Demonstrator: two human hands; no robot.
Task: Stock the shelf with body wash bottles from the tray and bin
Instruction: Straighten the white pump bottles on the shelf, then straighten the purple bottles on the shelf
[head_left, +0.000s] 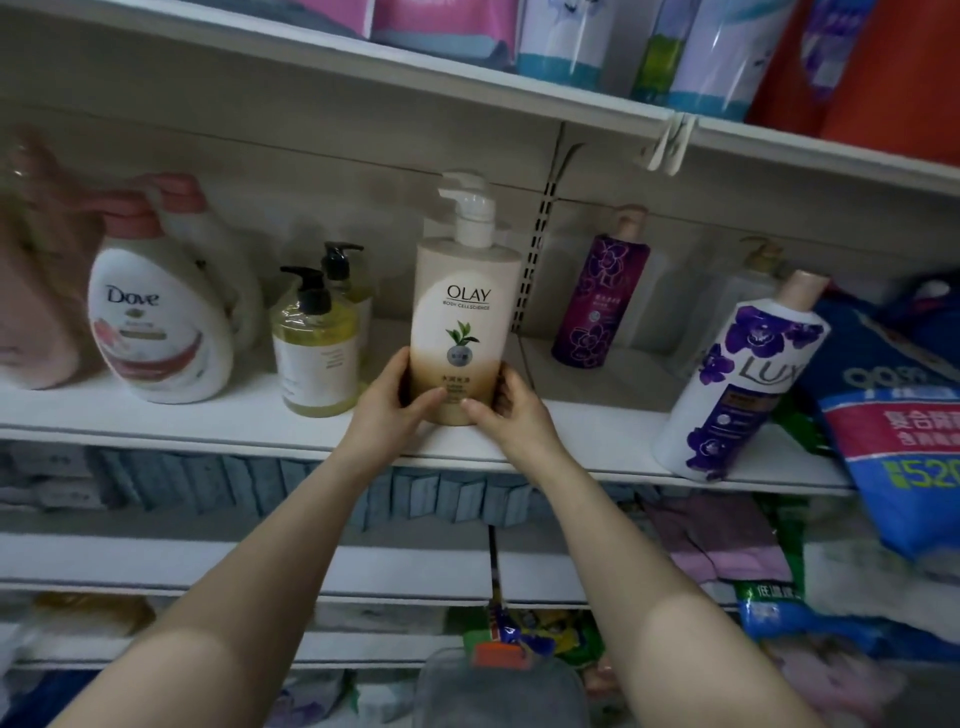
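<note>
Two hands are gripping the Olay body wash bottle (464, 317) near its base in the head view: the left hand (390, 402) is curling its fingers round the lower left side, and the right hand (506, 408) is wrapping the lower right side, thumbs lying across the front label. The bottle is standing upright, pump to the top, with its bottom at the front part of the white shelf (249, 415), roughly in the middle of the row.

Just to its left, a clear yellow pump bottle (316, 358) with a black pump is sitting close by, a second one like it (345, 280) standing behind. Further left a white Dove bottle (158, 325) is leaning slightly, with another pink-capped bottle behind it, and a pink bottle (36, 306) is showing blurred at the edge.

To the right, past the slotted upright of the shelving, a purple bottle (602, 301) is standing well back on the shelf, apart from the Olay. A white Lux bottle (743, 379) with purple flowers is tilting to the right at the front edge, resting against a blue bag (893, 431) printed with large characters.

Above, packs in pink, blue and orange are filling the upper shelf. Below, folded cloths and packets are lying on the lower shelves.
</note>
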